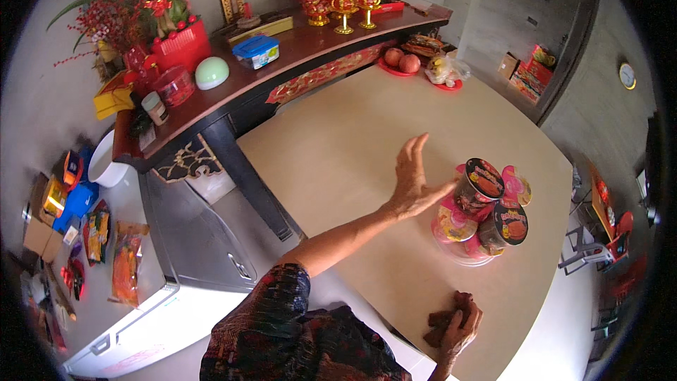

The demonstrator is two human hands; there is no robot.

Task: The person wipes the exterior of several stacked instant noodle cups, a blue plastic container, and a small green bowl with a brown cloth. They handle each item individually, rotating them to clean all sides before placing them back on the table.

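Observation:
My left hand [415, 187] reaches over the table with its fingers spread. Its thumb is at the near side of a black-lidded instant noodle cup [484, 179]; whether it touches the cup I cannot tell. That cup leans among pink-lidded cups [457, 224] and a second black-lidded cup [505, 226]. The cups stand bunched on a clear round tray [474, 262], which shows only at its near rim. Close to the table's front edge, my right hand [460, 330] has its fingers bent over a crumpled brown cloth [441, 326] lying on the tabletop.
Behind the beige table [331, 141] runs a dark red altar shelf [282, 46] with a blue-lidded tub [256, 51], gold ornaments and a red plant pot. Red plates with fruit [402, 63] sit at the table's far end. A fridge [141, 268] topped with packages is at the left.

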